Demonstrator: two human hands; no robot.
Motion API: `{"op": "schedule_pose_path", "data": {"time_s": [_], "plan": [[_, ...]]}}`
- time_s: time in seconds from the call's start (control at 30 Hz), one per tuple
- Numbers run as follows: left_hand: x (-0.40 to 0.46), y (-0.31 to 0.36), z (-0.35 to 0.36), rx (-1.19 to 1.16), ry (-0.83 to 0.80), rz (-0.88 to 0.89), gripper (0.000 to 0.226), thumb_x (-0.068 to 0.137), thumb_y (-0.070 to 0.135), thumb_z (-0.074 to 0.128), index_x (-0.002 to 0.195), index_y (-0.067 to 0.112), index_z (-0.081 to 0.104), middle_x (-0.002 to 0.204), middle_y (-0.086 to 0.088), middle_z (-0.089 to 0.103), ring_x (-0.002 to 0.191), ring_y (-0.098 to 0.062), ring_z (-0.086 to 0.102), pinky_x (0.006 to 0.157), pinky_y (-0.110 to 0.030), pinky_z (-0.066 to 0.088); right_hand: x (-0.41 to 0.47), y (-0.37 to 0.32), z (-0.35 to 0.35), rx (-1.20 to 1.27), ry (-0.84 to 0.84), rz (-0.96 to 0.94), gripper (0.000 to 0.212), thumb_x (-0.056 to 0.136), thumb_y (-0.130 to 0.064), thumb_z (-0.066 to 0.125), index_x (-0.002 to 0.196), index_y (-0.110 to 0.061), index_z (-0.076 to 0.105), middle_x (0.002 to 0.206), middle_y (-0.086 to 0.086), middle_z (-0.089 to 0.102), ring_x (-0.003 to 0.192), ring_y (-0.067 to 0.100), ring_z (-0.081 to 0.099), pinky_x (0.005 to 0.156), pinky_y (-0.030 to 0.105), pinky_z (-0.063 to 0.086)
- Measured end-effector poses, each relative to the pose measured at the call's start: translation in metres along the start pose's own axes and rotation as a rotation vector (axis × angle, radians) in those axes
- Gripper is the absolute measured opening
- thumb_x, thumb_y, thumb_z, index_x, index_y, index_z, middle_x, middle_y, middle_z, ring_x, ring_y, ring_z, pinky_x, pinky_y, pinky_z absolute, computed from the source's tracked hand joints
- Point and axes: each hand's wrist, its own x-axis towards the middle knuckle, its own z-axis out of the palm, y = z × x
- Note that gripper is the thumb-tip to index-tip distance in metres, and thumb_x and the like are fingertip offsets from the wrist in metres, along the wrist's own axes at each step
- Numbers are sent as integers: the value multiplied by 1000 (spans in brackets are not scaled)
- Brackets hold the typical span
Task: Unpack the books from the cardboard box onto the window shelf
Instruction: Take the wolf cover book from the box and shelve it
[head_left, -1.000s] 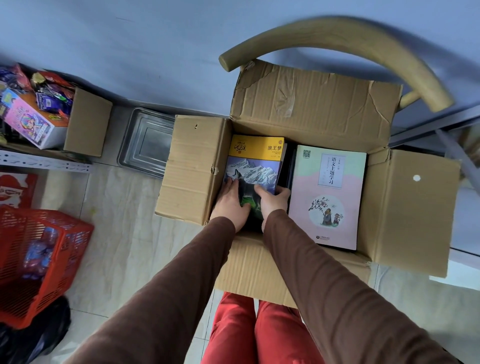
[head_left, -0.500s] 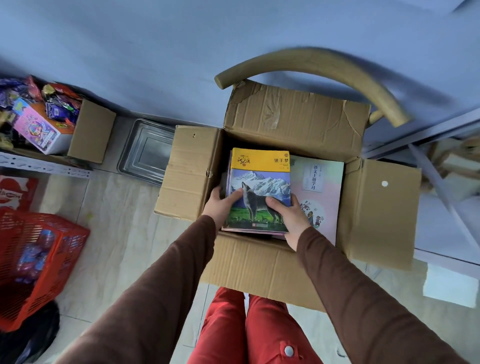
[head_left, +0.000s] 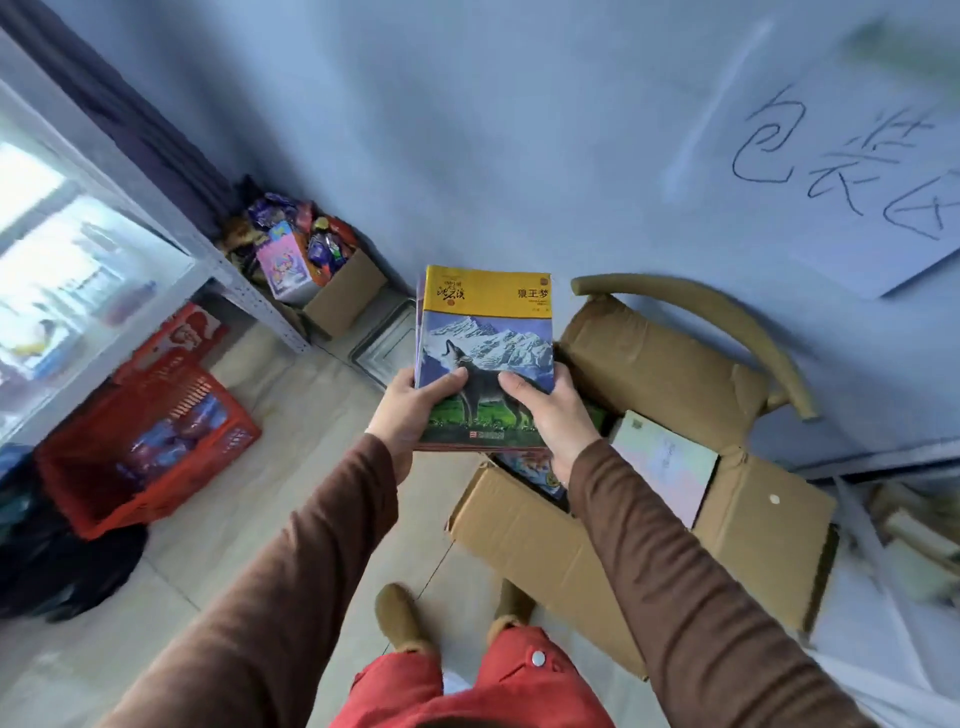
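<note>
Head view
Left hand (head_left: 402, 410): arm stretched forward, grip clasping the near left edge of the books (head_left: 485, 358), thumb on the cover.
Right hand (head_left: 556, 415): arm stretched forward, grip clasping the near right edge, thumb on top.
Books: a thin stack held level in the air, left of the box (head_left: 649, 457), farther than both grips.
Box: open on the floor, a pale book (head_left: 667, 465) inside.

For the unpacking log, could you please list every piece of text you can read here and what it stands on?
"狼王梦": cover of the top book in the stack held by the left hand and right hand.
"包装区", handwritten: sheet of paper on the wall.
Yellow-band logo, cover small print, pale book in the cardboard box: too blurred.
</note>
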Motion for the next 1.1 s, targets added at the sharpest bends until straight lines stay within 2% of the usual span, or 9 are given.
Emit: {"op": "schedule_pose_path", "data": {"time_s": [0.1, 0.2, 0.4, 0.53, 0.67, 0.73, 0.83, 0.97, 1.1], "plan": [[-48, 26, -66, -97, 108, 87, 32, 85, 24, 76, 115, 13, 71, 106, -14, 79, 82, -27, 76, 72, -36, 63, -24, -26, 77, -70, -147, -44, 51, 84, -36, 76, 128, -20, 57, 120, -5, 71, 110, 12, 66, 86, 24, 51], [-100, 42, -140, -204, 205, 158, 23, 87, 24, 74, 109, 18, 74, 106, -13, 79, 82, -27, 77, 69, -35, 62, -53, -34, 161, -143, -263, -91, 42, 86, -34, 75, 122, -18, 60, 120, -1, 72, 112, 16, 66, 99, 35, 50], [-214, 49, -300, -317, 354, 284, 34, 85, 27, 77, 116, 14, 73, 110, -19, 77, 89, -35, 75, 80, -47, 62, -134, -13, 337, -177, -494, -126, 48, 86, -34, 74, 127, -19, 56, 123, -2, 70, 114, 15, 65, 110, 42, 45], [-286, 56, -399, -353, 472, 334, 40, 79, 29, 82, 114, 13, 71, 97, -18, 78, 70, -33, 75, 65, -43, 61, -189, 4, 443, -203, -649, -168, 67, 83, -41, 75, 141, -20, 48, 133, -3, 65, 125, 16, 59, 112, 40, 40], [-335, 65, -475, -380, 564, 445, 39, 79, 28, 82, 111, 11, 69, 92, -18, 77, 69, -33, 74, 66, -47, 62, -226, 10, 532, -249, -753, -204, 30, 88, -37, 72, 113, -34, 57, 117, -13, 69, 104, -4, 63, 87, 21, 44], [-350, 71, -507, -408, 601, 477, 48, 79, 28, 82, 118, 6, 65, 93, -17, 78, 70, -32, 75, 61, -38, 61, -237, 9, 570, -265, -785, -221, 20, 89, -36, 71, 101, -36, 55, 110, -11, 70, 97, -3, 67, 90, 27, 49], [-364, 80, -553, -426, 644, 543, 46, 83, 27, 79, 121, 7, 66, 106, -20, 77, 81, -31, 76, 65, -37, 61, -247, 9, 626, -266, -832, -226, 30, 89, -37, 70, 112, -22, 58, 120, 7, 70, 115, 24, 66, 108, 51, 45], [-373, 101, -624, -411, 697, 623, 38, 81, 27, 79, 113, 9, 71, 103, -17, 78, 86, -32, 75, 74, -40, 61, -246, 14, 710, -233, -895, -249, 46, 83, -49, 70, 118, -21, 59, 121, 5, 71, 119, 25, 64, 111, 54, 42], [-382, 131, -698, -418, 789, 632, 52, 76, 28, 81, 120, 6, 66, 106, -20, 77, 84, -30, 75, 72, -39, 61, -239, 18, 804, -208, -959, -259, 38, 92, -46, 63, 117, -18, 59, 117, 9, 72, 115, 28, 65, 109, 55, 44]]}}
